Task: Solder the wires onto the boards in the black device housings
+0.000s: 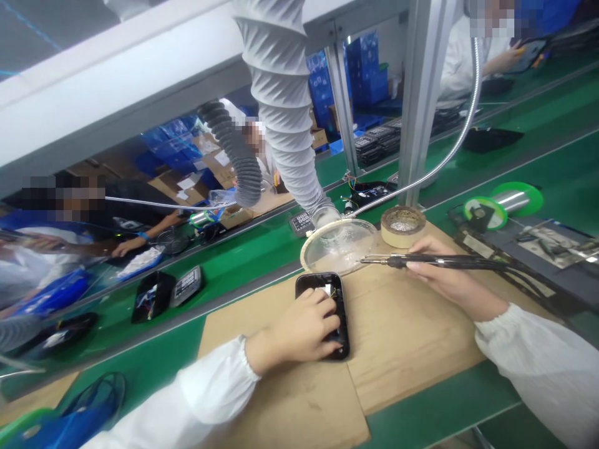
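Right now, through the head camera, I have the black case (345, 324) lying on a sheet of brown cardboard (402, 337), just on the near side of a round clear disc (334, 249) with a cream rim. My left hand (299, 327) lies across the case, fingers bent and a little spread, their tips reaching inside its rim; the hand covers much of the inside, so I can't tell whether those fingers are pinching anything. A small white plug (328, 289) and a bit of yellow wire show past the knuckles. My right hand (444, 274) is closed around a soldering iron (449, 262), held nearly level and pointing left, its thin tip over the near right part of the disc and well clear of the left hand. Behind the iron stands a roll of tape (402, 241) with silvery bits in its middle, and farther right lies a green-ended spool of wire (510, 202). A wide white hose (281, 93) hangs down to the disc. Beyond, on the green belt (234, 262), I see another black case (152, 298) beside a display panel (188, 285), with co-workers on the far side.
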Tool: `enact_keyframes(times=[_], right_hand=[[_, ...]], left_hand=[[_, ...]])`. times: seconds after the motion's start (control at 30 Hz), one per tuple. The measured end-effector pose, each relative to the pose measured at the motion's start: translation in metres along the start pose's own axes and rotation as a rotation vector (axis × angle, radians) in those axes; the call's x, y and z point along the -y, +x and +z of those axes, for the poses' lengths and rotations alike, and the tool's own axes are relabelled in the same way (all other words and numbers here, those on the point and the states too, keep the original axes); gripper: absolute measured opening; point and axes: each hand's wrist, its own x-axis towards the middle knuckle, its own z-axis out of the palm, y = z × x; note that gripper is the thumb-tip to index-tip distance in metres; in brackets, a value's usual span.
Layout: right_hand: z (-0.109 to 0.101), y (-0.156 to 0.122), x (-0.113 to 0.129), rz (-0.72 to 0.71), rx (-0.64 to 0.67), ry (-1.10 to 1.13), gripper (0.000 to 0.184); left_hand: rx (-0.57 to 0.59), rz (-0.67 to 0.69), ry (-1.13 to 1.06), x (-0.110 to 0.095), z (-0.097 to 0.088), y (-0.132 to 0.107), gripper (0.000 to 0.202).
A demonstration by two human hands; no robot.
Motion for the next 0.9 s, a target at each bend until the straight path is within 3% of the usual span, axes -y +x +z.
enact_keyframes(times=[0.1, 0.3, 0.57, 0.73, 0.83, 0.9], right_hand=[[-0.001, 0.0, -0.002, -0.007, -0.012, -0.026, 0.034], [0.0, -0.001, 0.003, -0.021, -0.011, -0.063, 0.032], [0.001, -0.001, 0.004, -0.023, -0.012, -0.058, 0.033], [0.002, -0.001, 0.006, -0.039, -0.011, -0.091, 0.032], [0.001, -0.002, 0.007, -0.04, -0.018, -0.091, 0.031], [0.001, -0.002, 0.007, -0.044, -0.018, -0.09, 0.031]], left_hand=[[-0.021, 0.074, -0.012, 0.003, -0.008, -0.003, 0.028], [0.03, -0.026, 0.12, 0.014, -0.027, -0.006, 0.033], [-0.002, -0.032, 0.055, 0.018, -0.015, 0.0, 0.046], [0.074, -0.006, 0.014, 0.016, -0.023, -0.001, 0.03], [0.017, 0.031, -0.123, 0.015, -0.028, -0.001, 0.031], [-0.096, 0.005, -0.282, 0.013, -0.027, 0.0, 0.03]])
